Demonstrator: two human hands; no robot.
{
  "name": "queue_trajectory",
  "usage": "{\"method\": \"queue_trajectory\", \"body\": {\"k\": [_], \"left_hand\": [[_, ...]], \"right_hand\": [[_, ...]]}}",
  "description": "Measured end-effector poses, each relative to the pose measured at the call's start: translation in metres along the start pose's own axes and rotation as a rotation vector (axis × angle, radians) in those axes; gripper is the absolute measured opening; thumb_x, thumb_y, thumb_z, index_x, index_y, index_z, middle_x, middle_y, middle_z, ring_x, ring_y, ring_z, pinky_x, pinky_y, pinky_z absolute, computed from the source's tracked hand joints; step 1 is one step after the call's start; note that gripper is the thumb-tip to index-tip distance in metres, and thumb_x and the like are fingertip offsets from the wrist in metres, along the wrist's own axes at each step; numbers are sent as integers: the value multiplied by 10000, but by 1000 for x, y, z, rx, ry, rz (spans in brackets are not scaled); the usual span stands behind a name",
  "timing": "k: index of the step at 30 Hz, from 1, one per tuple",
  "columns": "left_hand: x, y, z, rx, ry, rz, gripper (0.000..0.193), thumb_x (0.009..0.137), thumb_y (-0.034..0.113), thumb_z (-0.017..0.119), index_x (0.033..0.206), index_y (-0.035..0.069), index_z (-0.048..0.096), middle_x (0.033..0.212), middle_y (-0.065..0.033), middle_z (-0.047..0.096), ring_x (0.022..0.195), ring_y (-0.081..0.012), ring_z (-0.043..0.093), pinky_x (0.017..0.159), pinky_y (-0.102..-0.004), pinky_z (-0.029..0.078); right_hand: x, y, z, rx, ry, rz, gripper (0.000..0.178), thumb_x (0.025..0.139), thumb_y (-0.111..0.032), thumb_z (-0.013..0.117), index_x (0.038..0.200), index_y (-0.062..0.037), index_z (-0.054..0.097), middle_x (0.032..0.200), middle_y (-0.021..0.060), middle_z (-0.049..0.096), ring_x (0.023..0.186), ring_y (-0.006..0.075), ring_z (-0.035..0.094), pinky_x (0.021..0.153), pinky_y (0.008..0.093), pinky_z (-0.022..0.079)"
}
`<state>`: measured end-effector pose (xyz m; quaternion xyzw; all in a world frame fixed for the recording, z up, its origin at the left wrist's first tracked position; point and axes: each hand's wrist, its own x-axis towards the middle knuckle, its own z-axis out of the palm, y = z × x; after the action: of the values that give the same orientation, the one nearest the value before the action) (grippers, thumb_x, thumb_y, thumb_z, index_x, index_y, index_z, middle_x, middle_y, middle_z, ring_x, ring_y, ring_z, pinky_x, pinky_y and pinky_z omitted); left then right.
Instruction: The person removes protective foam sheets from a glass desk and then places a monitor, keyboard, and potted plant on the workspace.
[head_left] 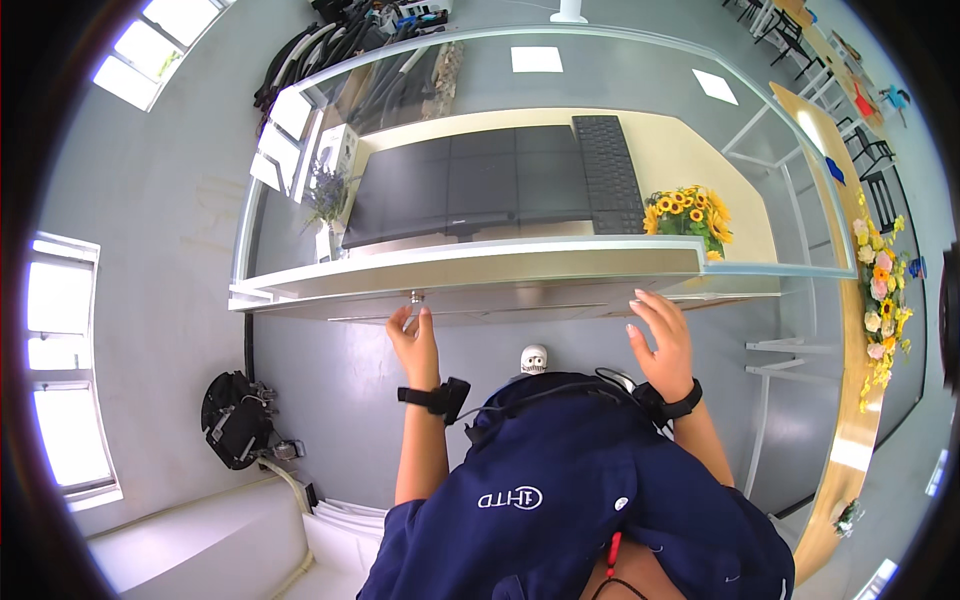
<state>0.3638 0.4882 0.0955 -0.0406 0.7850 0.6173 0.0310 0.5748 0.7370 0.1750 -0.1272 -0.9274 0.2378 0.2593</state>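
At the near left of the cabinet (560,258), the left hand (416,350), fingers parted, is just beside the knob (416,297); off-centre pinching could slip. The right hand (668,345): spread.

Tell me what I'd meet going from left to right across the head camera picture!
Lower window, black bag, purple flowers, left hand, right hand, pink and yellow flowers.
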Motion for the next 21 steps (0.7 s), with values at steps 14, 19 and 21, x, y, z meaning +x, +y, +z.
{"method": "queue_trajectory", "body": {"k": [14, 19, 21], "left_hand": [[15, 1, 8, 90, 67, 84, 254, 750, 145, 616, 866, -31, 474, 780, -123, 589, 724, -179, 595, 677, -274, 460], [27, -4, -1, 189, -56, 20, 227, 767, 156, 578, 794, -59, 513, 692, -131, 607, 632, -169, 604, 595, -260, 479], [30, -5, -1, 159, -112, 0, 220, 781, 143, 557, 763, -71, 510, 662, -126, 598, 583, -157, 599, 549, -242, 487]], "right_hand": [[10, -25, 35, 62, -26, 9, 197, 733, -65, 559, 923, -14, 573, 1048, 105, 556, 992, 289, 496, 855, 375, 386], [20, -34, 36, 26, -51, -76, 184, 728, -54, 563, 909, -26, 581, 1047, 96, 556, 988, 288, 502, 844, 372, 393], [18, -34, 35, 16, -77, -83, 186, 728, -53, 563, 911, -26, 580, 1049, 96, 554, 991, 287, 501, 844, 372, 393]]}}
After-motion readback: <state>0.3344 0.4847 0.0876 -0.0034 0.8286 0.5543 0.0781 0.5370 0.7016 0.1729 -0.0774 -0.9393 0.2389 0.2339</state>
